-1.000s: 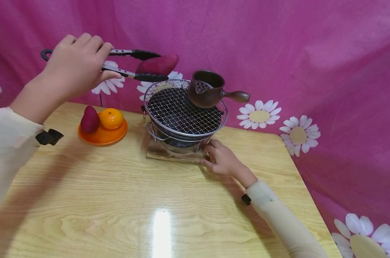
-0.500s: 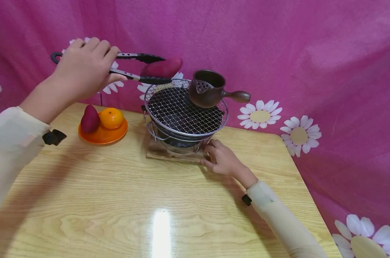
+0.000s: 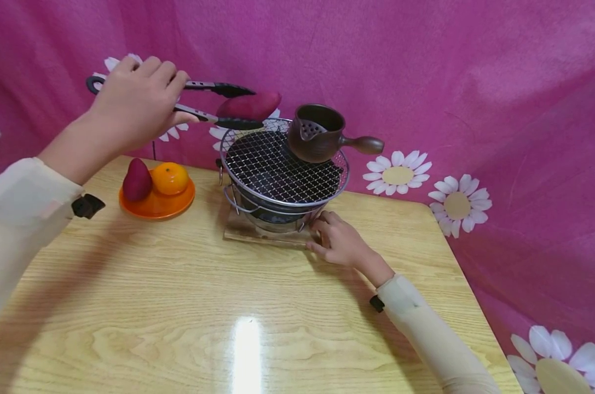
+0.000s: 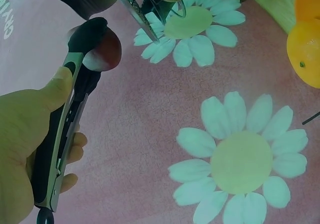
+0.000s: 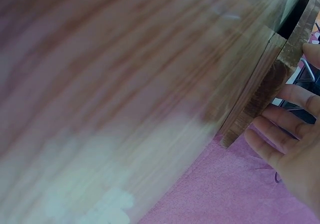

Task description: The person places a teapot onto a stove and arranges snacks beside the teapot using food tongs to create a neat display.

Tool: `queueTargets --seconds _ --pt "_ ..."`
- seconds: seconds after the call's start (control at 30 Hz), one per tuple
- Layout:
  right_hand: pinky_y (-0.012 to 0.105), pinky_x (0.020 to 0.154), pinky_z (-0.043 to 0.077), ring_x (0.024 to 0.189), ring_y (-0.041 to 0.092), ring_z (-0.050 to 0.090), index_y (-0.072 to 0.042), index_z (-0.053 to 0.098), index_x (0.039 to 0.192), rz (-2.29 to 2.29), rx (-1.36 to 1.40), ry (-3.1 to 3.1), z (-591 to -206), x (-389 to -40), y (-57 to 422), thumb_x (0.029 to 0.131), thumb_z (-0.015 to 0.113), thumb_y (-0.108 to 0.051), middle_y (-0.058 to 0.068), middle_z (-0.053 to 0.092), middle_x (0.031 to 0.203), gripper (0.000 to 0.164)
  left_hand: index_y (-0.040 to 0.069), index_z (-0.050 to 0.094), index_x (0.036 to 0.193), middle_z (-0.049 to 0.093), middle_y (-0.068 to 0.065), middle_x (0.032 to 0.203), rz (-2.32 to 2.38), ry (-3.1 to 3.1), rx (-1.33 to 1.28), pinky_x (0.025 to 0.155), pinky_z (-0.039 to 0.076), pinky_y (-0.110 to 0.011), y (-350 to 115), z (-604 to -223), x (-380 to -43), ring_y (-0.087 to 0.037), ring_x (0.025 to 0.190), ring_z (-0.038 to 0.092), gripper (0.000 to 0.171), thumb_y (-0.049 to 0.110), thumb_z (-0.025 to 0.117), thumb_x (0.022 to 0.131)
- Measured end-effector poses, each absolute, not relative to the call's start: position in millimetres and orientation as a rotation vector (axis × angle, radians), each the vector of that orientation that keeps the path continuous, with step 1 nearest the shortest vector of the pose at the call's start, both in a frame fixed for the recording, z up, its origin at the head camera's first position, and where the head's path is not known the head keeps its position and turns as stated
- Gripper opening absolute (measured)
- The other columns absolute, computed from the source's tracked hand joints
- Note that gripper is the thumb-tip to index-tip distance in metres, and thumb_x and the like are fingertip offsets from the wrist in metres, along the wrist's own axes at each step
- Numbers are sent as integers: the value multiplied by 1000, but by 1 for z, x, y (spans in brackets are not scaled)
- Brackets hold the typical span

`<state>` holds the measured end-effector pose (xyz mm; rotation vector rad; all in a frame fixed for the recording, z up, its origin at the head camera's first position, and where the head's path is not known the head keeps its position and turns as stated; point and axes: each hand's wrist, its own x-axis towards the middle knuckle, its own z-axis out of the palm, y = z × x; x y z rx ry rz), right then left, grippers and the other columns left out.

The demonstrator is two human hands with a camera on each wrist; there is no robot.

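My left hand (image 3: 139, 101) grips a pair of tongs (image 4: 59, 129) with black tips. Clamped between the tips is a purple-red sweet potato (image 3: 250, 106), held in the air over the back left rim of a round tabletop grill (image 3: 282, 169). A dark brown side-handled teapot (image 3: 317, 134) without a lid sits on the right part of the wire mesh. Low at the grill's right side, my right hand (image 3: 339, 241) holds the edge of the wooden board (image 3: 265, 237) beneath it. In the right wrist view, thumb and fingers lie around the board's edge.
To the grill's left, an orange plate (image 3: 161, 210) bears a second sweet potato (image 3: 137, 180) and a mandarin (image 3: 170, 178). Behind the wooden table (image 3: 189, 306) hangs a magenta cloth (image 3: 425, 82) with white daisies, close to the grill and teapot.
My left hand has shifted to the right, carrying the tongs and sweet potato slightly lower and closer to the teapot. The right hand stays at the board.
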<state>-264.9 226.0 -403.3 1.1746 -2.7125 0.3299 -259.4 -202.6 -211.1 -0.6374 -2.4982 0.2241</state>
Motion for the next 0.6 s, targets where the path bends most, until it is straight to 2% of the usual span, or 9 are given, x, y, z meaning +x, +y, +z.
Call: queueTargets --seconds 0.17,0.37,0.6 --pt "45 89 52 104 28 57 -5 68 103 333 1177 -2712 -404 -264 226 89 74 -33 12 60 107 32 -14 49 137 55 -34 123 242 -2504 -638 103 43 -68 -199 -212 -261 -50 115 50 66 39 64 100" --pt "45 89 51 104 28 57 -5 68 104 335 1167 -2729 -404 -263 226 90 73 -34 12 60 107 32 -15 51 135 57 -34 120 288 -2451 -666 95 49 -63 -196 -212 -263 -48 111 54 66 38 66 98" --pt "44 89 51 103 28 57 -5 68 104 330 1163 -2741 -403 -262 225 90 73 -34 12 60 105 32 -15 51 132 56 -33 116 323 -2458 -670 93 49 -61 -193 -208 -263 -47 108 53 64 38 65 99"
